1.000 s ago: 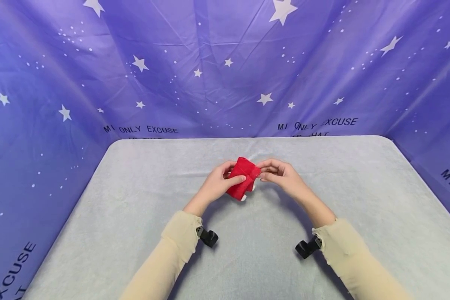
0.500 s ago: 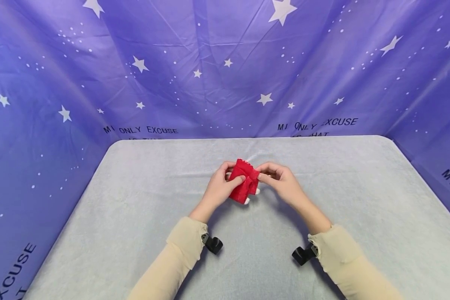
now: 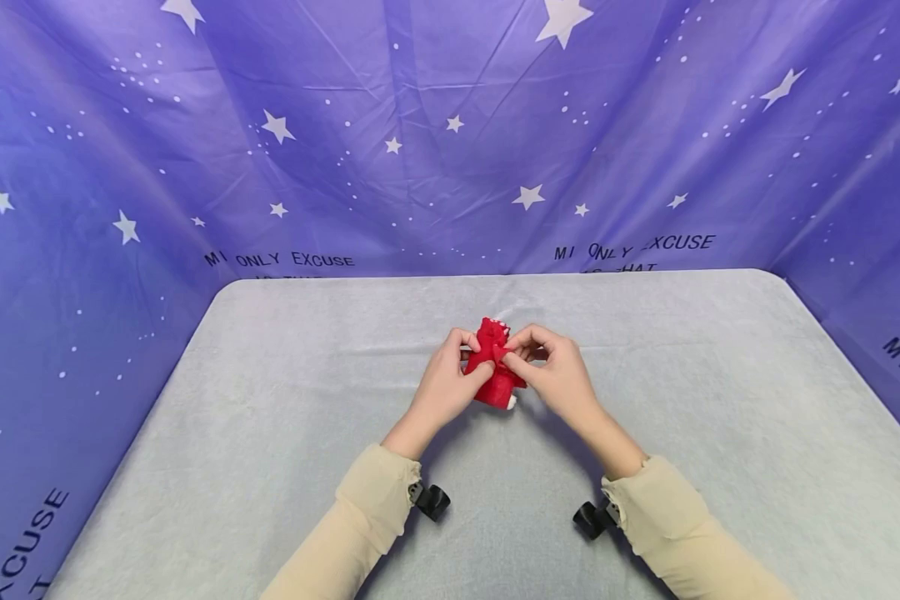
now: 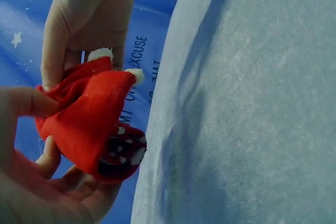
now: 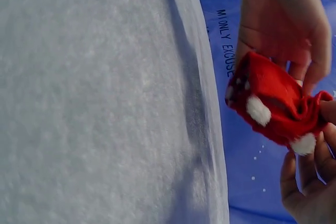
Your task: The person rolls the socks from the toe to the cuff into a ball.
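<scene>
A small red sock-like cloth piece [image 3: 497, 392], folded into a bundle, is held up between both hands above the table. White fluffy tufts [image 5: 259, 110] stick out along its side. In the left wrist view its opening shows a dark inside [image 4: 123, 153] with white spots. My left hand [image 3: 441, 379] grips the cloth from the left, thumb on the front and fingers behind. From the right, my right hand [image 3: 558, 373] pinches a fold near the top between thumb and fingertips. Whether it is one sock or a pair I cannot tell.
A pale grey cloth-covered table [image 3: 270, 417] spreads beneath the hands. Behind it and at its sides hangs a purple-blue curtain [image 3: 390, 192] with white stars and black lettering. Black wrist cameras [image 3: 431, 502] project inward from both sleeves.
Both forearms have drawn closer together. The right hand, first at the cloth's right edge, has brought that edge inward over the middle. The red piece looks narrower and more bunched, its top end rolled.
</scene>
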A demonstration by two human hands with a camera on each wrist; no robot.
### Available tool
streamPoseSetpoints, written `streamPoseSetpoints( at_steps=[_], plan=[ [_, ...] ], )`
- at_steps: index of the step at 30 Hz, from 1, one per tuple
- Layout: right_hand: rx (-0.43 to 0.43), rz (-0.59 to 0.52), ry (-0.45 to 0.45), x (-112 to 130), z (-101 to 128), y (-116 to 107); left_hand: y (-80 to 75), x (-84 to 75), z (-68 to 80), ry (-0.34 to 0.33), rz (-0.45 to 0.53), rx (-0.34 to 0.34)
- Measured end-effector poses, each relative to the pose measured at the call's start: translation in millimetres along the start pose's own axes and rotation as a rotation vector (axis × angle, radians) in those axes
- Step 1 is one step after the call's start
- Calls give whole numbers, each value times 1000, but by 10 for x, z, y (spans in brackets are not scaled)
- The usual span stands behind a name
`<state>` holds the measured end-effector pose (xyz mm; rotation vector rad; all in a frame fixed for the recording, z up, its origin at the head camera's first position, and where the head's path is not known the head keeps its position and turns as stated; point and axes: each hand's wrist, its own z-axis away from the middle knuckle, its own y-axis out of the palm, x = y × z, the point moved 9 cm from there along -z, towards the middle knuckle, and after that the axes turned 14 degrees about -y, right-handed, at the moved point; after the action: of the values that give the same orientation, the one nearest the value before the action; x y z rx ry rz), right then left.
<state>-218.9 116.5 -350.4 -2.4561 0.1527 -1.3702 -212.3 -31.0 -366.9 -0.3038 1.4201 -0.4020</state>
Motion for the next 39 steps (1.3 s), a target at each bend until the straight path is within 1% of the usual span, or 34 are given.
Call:
streamPoseSetpoints(
  at_steps=[3, 6, 9, 13, 16, 20, 23, 26, 28, 32, 34, 37, 39],
  plan=[
    [-25, 29, -32, 40, 2, -14, 30, 27, 9, -39, 17, 34],
    [-25, 70, -50, 64, 12, -20, 28, 76, 0, -70, 42, 31],
    [1, 107, -59, 70, 30, -17, 13, 95, -8, -50, 64, 21],
    [55, 116, -66, 71, 51, 30, 5, 101, -19, -16, 79, 15],
    [80, 138, -85, 94, 59, 72, 7, 121, -39, -25, 85, 6],
    [56, 197, -130, 150, 65, 74, 2, 133, -67, -44, 75, 6],
    [23, 206, -146, 177, 72, 57, -8, 119, -78, -40, 56, 11],
    [-4, 168, -126, 170, 80, 40, -9, 113, -79, -26, 60, 28],
    [-13, 126, -93, 147, 84, 29, -4, 128, -83, -21, 95, 55],
    [-33, -16, -2, 77, 86, 0, 17, 173, -91, -25, 189, 123],
    [-30, -109, 47, 41, 88, 5, 32, 185, -86, -31, 221, 156],
    [2, -220, 113, 7, 94, 33, 56, 175, -58, -31, 217, 191],
    [36, -276, 150, -2, 97, 60, 70, 153, -33, -23, 180, 201]
  ],
)
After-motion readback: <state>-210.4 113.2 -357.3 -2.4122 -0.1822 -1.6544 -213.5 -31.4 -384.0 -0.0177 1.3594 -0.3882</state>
